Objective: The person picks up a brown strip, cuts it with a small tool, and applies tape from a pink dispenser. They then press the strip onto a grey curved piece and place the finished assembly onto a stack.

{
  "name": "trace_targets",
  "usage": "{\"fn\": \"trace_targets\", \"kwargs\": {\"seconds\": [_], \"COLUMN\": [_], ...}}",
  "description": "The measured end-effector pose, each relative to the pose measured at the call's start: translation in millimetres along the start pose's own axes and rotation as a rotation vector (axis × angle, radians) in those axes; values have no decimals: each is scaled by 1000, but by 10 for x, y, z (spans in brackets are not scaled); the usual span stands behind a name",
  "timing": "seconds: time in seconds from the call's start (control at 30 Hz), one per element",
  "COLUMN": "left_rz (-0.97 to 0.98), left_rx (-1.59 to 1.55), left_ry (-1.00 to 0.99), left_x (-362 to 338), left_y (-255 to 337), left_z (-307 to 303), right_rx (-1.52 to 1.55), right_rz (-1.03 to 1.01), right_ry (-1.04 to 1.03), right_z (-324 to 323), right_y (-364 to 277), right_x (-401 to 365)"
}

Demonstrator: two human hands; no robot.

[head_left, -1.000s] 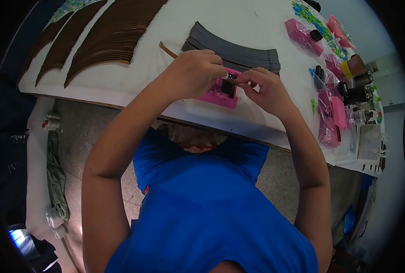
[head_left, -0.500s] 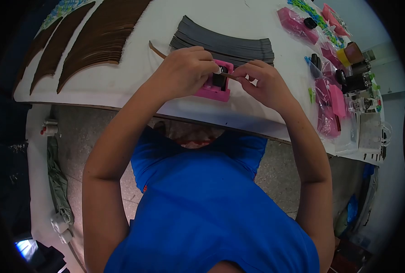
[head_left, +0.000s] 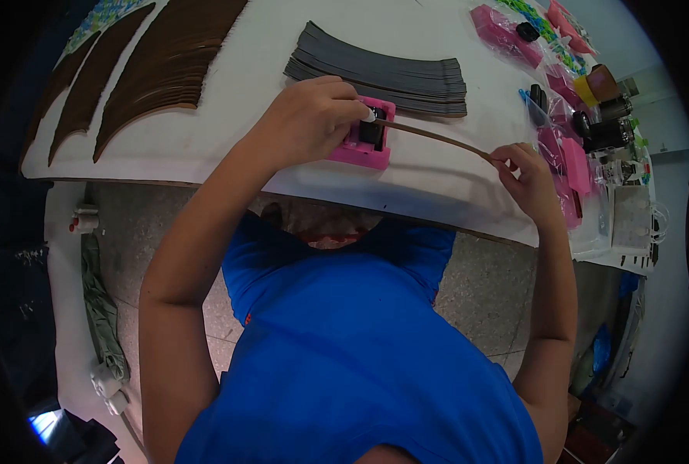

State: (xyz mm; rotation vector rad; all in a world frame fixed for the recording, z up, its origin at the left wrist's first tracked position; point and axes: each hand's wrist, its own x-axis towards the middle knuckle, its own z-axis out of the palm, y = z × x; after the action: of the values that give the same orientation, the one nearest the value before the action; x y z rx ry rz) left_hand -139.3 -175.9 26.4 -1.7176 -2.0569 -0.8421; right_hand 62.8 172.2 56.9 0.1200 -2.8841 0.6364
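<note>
A thin brown strip is stretched between my two hands above the white table. My left hand is closed at the strip's left end, fingertips pinched beside a pink holder with a black part inside. A small white piece shows at those fingertips; what it is I cannot make out. Out to the right, my right hand pinches the strip's other end between thumb and fingers. Just behind the holder lies a fanned stack of dark grey strips.
Curved stacks of brown strips lie at the left of the white table. Along the right side are bagged pink pieces, a pink block, dark jars and a yellow-banded roll. The table's front edge runs before my body.
My right hand has moved right, away from the holder, with the strip's end. More strip now shows between my hands, and its tail left of my left hand is gone from view.
</note>
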Motion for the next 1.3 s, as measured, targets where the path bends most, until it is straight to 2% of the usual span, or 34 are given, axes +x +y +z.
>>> {"fn": "trace_targets", "kwargs": {"seconds": [0.07,0.17,0.6,0.9,0.97,1.17,1.2,1.27,1.3], "left_rz": [5,13,33,26,-49,-218,-220,-395,-398], "left_rx": [8,12,99,-15,-74,-191,-184,-411,-399], "left_ry": [-21,-40,-124,-29,-17,-36,-28,-113,-96], "left_x": [14,43,155,240,279,400,424,460,464], "left_y": [-12,-6,43,105,145,255,284,327,293], "left_z": [-13,-34,-107,87,131,266,260,199,129], "right_rx": [-43,-17,-84,-198,-336,-599,-601,-526,-528], "right_rz": [69,84,114,6,-121,-308,-319,-233,-253], "right_ry": [-3,45,23,186,225,323,327,307,313], "right_z": [-87,-120,-158,-698,-960,-1438,-1477,-1547,-1584], "right_y": [94,169,119,32,-52,-300,-325,-380,-371], "right_x": [-136,-261,-294,-210,-99,316,347,433,452]}}
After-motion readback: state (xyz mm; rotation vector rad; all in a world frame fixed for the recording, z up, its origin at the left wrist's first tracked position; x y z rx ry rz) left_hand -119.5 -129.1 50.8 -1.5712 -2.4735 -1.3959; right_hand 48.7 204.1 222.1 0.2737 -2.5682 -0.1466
